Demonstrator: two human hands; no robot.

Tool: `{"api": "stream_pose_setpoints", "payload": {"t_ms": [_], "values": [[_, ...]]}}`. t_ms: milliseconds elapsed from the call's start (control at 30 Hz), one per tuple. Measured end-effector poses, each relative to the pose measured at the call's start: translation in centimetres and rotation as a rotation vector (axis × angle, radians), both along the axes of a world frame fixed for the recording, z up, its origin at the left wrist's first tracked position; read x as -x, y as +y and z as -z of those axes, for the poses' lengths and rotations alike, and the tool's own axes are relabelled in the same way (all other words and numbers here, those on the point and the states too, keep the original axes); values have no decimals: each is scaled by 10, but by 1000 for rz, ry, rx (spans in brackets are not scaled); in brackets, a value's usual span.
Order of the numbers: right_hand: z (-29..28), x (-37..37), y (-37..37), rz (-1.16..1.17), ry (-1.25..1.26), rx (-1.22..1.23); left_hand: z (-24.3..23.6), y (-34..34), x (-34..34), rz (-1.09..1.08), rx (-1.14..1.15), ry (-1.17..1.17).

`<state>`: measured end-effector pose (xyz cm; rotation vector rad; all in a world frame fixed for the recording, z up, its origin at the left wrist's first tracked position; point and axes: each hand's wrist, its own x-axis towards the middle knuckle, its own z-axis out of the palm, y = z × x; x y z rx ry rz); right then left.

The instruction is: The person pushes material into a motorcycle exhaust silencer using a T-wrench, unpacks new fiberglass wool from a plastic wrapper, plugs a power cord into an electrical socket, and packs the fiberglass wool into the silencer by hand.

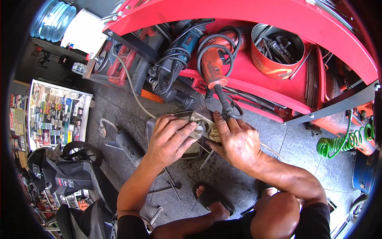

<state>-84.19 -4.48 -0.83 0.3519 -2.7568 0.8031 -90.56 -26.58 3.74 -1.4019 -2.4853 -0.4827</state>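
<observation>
Grey floor tiles (300, 153) are spreading beneath you, with a red tool rack (294, 91) standing just beyond your hands. Your left hand (169, 140) is coming up knuckles uppermost, its fingers curling over a metal part (203, 114); your right hand (240, 142) is angling in from a bent elbow, thumb low — both are gripping the part between them, above a shallow tray (193, 151).

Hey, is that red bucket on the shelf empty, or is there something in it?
Not empty: the red bucket holds metal pieces, visible through its open top.
</observation>
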Motion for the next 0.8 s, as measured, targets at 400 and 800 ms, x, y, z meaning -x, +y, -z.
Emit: {"api": "stream_pose_setpoints", "payload": {"t_ms": [400,800], "values": [[-3,-2,-3,31,23,22,5,-1,4,-37,-95,-12],[-13,-2,-4,24,-73,59,8,4,1,-95,-131,30]]}}
